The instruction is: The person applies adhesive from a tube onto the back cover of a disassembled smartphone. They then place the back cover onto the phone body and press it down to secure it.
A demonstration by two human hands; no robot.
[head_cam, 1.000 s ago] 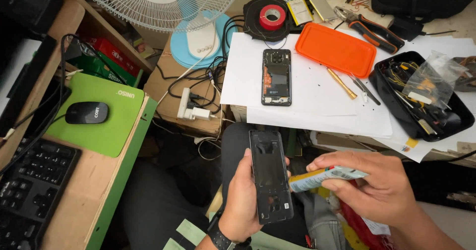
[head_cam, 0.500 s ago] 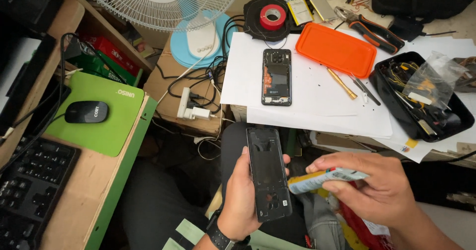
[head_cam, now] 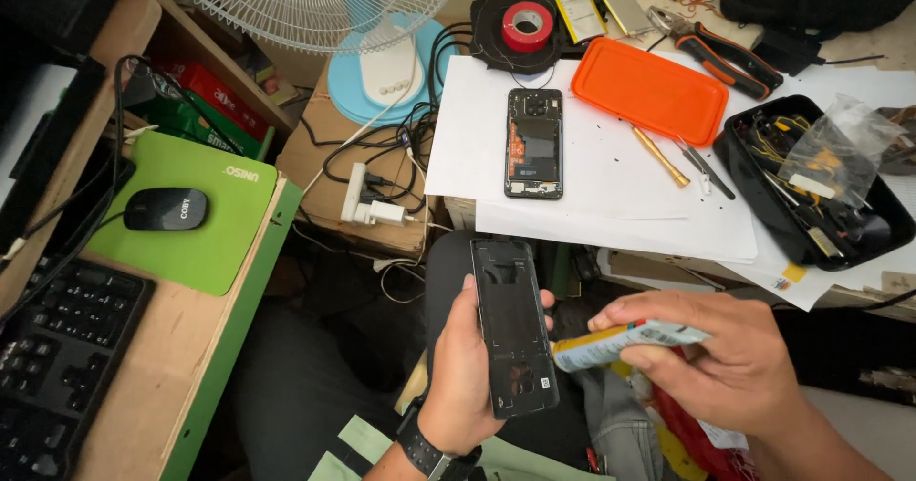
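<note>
My left hand (head_cam: 463, 376) grips a black phone back cover (head_cam: 513, 326), inner side up, over my lap. My right hand (head_cam: 720, 362) holds a small yellow and white glue tube (head_cam: 620, 343), its tip right at the cover's right edge. An opened phone (head_cam: 533, 143) with its insides showing lies on white paper (head_cam: 611, 185) on the table beyond.
An orange tray (head_cam: 651, 90), pliers (head_cam: 716, 50), a red tape roll (head_cam: 527, 26), a brass screwdriver (head_cam: 658, 156), tweezers (head_cam: 708, 168) and a black parts tray (head_cam: 763, 204) lie on the table. A fan (head_cam: 315, 4), power strip (head_cam: 367, 199), mouse (head_cam: 165, 209) and keyboard (head_cam: 57, 366) are at left.
The left hand has shifted the back cover slightly; the right hand with the tube stays almost still at its edge.
</note>
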